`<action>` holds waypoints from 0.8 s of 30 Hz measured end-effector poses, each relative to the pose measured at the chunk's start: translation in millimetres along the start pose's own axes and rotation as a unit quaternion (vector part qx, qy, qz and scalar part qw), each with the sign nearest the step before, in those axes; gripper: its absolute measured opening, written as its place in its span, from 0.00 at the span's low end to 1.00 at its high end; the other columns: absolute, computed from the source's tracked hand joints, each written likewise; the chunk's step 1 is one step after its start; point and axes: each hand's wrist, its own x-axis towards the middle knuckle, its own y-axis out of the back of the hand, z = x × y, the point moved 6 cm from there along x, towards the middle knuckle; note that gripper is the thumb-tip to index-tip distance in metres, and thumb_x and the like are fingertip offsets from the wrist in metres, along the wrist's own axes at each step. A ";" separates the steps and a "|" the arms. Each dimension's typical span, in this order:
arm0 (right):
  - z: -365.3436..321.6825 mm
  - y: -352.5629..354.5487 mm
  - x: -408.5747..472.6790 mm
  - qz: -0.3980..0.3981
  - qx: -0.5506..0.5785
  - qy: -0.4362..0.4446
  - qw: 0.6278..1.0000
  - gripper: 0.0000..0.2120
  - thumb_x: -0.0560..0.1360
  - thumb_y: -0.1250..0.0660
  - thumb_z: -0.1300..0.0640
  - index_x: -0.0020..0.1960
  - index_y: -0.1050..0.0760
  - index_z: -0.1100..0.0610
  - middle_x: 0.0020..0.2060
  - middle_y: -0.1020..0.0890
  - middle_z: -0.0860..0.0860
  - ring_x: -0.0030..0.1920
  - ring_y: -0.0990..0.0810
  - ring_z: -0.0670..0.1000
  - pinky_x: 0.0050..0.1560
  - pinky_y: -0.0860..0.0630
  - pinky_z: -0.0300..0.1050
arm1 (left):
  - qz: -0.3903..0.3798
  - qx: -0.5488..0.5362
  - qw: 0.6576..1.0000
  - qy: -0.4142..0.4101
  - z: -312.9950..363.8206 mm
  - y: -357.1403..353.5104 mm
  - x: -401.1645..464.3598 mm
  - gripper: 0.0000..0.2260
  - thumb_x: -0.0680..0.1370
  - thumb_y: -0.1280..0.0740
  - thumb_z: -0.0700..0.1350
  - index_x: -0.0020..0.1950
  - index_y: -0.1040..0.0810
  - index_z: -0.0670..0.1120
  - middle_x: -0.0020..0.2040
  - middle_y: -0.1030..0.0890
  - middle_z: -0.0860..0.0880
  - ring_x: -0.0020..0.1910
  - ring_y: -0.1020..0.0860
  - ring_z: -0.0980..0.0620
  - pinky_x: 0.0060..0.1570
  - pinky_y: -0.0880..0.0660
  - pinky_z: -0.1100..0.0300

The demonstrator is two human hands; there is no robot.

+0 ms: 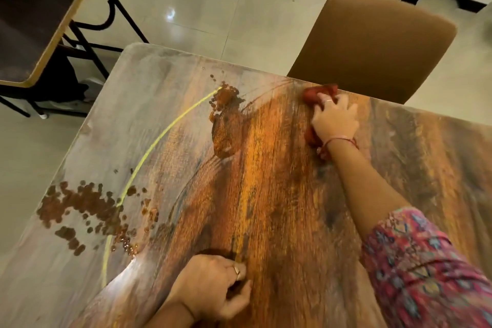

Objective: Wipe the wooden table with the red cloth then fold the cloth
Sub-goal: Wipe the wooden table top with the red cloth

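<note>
- The red cloth (316, 96) is bunched up, running from the table's (279, 194) far edge back toward the wrist.
- The right hand (336, 121) presses it flat, fingers spread.
- The left hand (213, 287) rests curled on the table.

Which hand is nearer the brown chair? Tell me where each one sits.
Right. The right hand presses the red cloth at the table's far edge, just in front of the brown chair. The left hand rests at the near edge, far from it.

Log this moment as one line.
right hand pressing crumpled red cloth | far edge, wooden table | brown spill unwiped
</note>
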 end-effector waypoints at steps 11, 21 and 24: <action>-117.6 -30.4 -198.0 -0.065 0.006 0.519 0.852 0.18 0.75 0.42 0.48 0.65 0.27 0.43 0.61 0.24 0.50 0.52 0.26 0.56 0.43 0.31 0.51 | 0.024 -0.028 0.999 -0.008 -0.4 1.2 -0.1 0.14 0.69 0.30 0.55 0.29 0.30 0.50 0.25 0.26 0.54 0.25 0.27 0.57 0.26 0.31 0.65; -62.0 -12.6 0.0 0.042 0.020 -0.080 0.996 0.21 0.78 0.44 0.54 0.70 0.33 0.43 0.70 0.35 0.51 0.67 0.38 0.60 0.61 0.38 0.58 | 0.024 -0.036 0.999 0.003 -2.1 -2.0 -2.1 0.16 0.72 0.33 0.55 0.29 0.32 0.49 0.25 0.27 0.53 0.25 0.28 0.55 0.27 0.29 0.64; -126.4 -28.3 -58.4 0.036 -0.003 0.130 0.991 0.23 0.76 0.43 0.56 0.69 0.33 0.41 0.69 0.32 0.50 0.62 0.33 0.57 0.56 0.35 0.53 | 0.025 -0.037 0.999 -0.001 -2.7 -2.1 -3.2 0.16 0.71 0.32 0.55 0.28 0.31 0.50 0.25 0.27 0.54 0.25 0.29 0.56 0.27 0.30 0.65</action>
